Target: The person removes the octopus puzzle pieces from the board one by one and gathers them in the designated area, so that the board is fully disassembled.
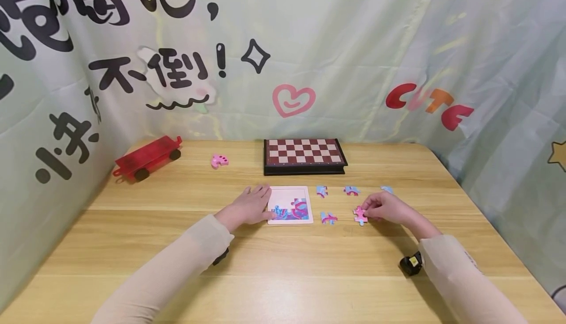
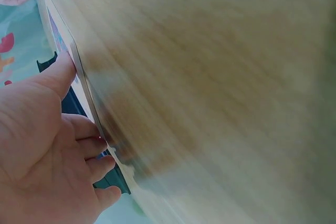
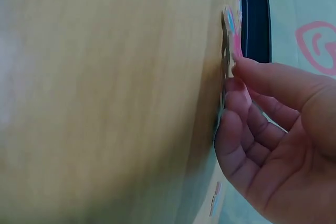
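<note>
A pale pink puzzle tray (image 1: 280,195) lies on the table, with joined blue and pink pieces (image 1: 300,209) along its bottom and right side. My left hand (image 1: 252,205) rests against the tray's left edge, fingers extended; the left wrist view shows its thumb and fingertips (image 2: 107,167) touching that edge. To the right of the tray, my right hand (image 1: 389,207) pinches a pink puzzle piece (image 1: 360,214) between thumb and fingers, close to the tabletop. In the right wrist view the held piece (image 3: 235,40) appears nearly edge-on. Several loose pieces, including one below (image 1: 328,218), lie between tray and right hand.
Behind the tray stands a checkered board box (image 1: 305,152). A red toy wagon (image 1: 148,157) sits at the back left, and a pink toy piece (image 1: 219,160) lies near it. Printed cloth (image 1: 353,59) hangs around the table (image 1: 300,280).
</note>
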### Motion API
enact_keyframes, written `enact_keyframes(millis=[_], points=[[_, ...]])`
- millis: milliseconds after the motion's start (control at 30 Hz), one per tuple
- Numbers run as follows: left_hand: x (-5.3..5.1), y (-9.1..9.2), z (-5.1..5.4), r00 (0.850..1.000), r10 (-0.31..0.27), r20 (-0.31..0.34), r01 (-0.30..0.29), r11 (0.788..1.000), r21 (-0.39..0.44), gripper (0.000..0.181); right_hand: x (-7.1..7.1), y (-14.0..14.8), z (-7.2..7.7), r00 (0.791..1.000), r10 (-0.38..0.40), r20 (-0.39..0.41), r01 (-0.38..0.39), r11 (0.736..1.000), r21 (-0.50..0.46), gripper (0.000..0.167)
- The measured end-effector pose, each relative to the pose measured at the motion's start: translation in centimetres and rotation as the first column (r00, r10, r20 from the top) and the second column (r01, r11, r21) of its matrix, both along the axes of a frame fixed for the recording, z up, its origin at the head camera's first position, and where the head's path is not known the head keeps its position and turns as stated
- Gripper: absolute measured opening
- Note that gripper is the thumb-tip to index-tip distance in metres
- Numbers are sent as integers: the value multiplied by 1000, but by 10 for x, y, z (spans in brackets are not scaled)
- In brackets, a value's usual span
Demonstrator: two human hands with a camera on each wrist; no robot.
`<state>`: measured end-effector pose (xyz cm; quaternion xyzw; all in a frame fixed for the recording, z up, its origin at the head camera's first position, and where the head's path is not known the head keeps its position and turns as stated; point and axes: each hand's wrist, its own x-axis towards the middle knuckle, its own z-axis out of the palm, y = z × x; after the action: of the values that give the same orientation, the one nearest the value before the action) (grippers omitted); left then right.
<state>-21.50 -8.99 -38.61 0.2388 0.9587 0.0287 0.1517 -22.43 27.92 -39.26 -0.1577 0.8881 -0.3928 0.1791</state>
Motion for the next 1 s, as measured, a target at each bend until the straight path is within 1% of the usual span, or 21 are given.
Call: enact_keyframes(millis=[133, 267, 633, 733, 867, 1000], points=[[-1, 0, -1, 1000, -1, -2, 1, 1000, -3, 76, 0, 0, 0, 1000, 16, -17, -16, 1000, 26, 3], [-1, 0, -1, 1000, -1, -3, 1, 1000, 3, 76, 0, 0, 1, 999, 31, -29, -30, 999, 39, 3], [-2, 0, -2, 1000, 2, -4, -2, 1000, -2, 76, 0, -2, 5, 999, 29, -19, -28, 998, 49, 4], [-3, -1, -3, 1000, 0, -5, 0, 1000, -3, 76, -2, -5, 9, 999, 29, -46, -26, 998, 58, 5], [-2, -1, -3, 1000, -8, -4, 8, 1000, -3, 76, -7, -14, 20, 995, 30, -100, -23, 998, 65, 11], [-1, -1, -2, 1000, -15, -4, 15, 1000, 8, 76, -13, -31, 29, 993, 29, -113, -22, 998, 58, 16]])
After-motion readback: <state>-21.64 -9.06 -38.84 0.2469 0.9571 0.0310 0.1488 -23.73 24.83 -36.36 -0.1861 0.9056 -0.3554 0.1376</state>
